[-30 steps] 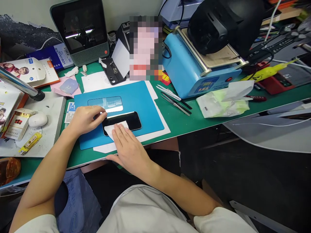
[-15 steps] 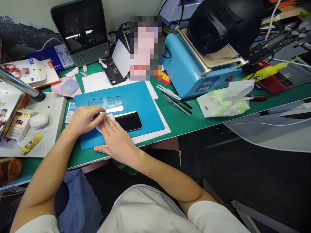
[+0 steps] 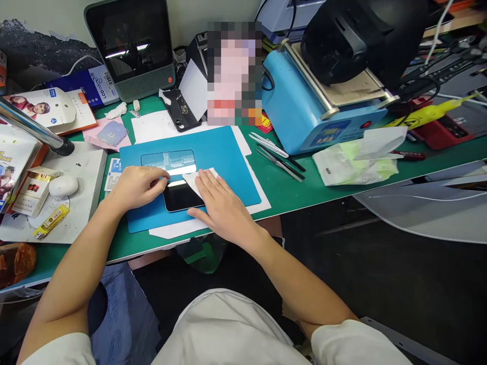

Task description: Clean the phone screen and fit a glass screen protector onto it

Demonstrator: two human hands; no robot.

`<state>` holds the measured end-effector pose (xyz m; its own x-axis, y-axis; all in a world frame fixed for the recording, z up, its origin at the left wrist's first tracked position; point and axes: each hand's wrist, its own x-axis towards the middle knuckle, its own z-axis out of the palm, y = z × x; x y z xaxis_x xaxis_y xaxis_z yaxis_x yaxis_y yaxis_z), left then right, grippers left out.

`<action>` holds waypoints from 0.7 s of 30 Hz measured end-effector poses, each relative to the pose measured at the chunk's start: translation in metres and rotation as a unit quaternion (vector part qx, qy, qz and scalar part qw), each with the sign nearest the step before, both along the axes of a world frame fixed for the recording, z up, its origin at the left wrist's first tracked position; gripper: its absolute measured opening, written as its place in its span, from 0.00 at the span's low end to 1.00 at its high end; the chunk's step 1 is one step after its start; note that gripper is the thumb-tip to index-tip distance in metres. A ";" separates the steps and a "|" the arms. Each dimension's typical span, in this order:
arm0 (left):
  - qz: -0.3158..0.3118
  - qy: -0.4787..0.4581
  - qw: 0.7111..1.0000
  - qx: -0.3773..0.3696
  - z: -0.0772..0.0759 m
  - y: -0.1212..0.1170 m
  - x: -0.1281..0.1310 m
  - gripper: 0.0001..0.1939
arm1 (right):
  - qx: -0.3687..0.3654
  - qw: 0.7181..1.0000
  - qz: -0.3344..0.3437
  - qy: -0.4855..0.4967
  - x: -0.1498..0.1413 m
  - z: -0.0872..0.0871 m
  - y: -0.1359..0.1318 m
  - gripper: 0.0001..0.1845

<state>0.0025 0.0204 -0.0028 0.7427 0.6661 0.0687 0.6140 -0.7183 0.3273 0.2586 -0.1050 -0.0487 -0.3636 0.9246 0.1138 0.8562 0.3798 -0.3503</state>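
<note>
A black phone (image 3: 181, 196) lies flat on a blue mat (image 3: 224, 152). My left hand (image 3: 135, 186) grips the phone's left end with curled fingers. My right hand (image 3: 220, 205) lies flat with fingers stretched out, pressing a white wipe (image 3: 195, 180) onto the phone's right half, which it hides. A clear screen protector (image 3: 168, 160) lies on the mat just behind the phone.
Tweezers (image 3: 279, 154) lie right of the mat on the green table (image 3: 297, 190). A blue roller machine (image 3: 319, 109) stands behind them, with plastic bags (image 3: 353, 159) in front. A small monitor (image 3: 131, 48) stands at the back. A white earbud case (image 3: 63, 186) and a cigarette pack (image 3: 34, 191) lie left.
My right hand slid the wipe from the phone's left end to its right half. My left hand stayed on the phone's left end.
</note>
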 end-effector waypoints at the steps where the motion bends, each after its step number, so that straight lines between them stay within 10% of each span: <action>1: 0.002 0.000 1.000 0.000 0.000 0.000 0.000 0.22 | 0.003 1.000 -0.003 -0.005 0.003 0.000 -0.001 0.51; 21: -0.004 -0.001 1.000 0.007 0.000 -0.003 0.003 0.23 | 0.090 0.994 -0.013 -0.056 0.000 0.000 -0.065 0.50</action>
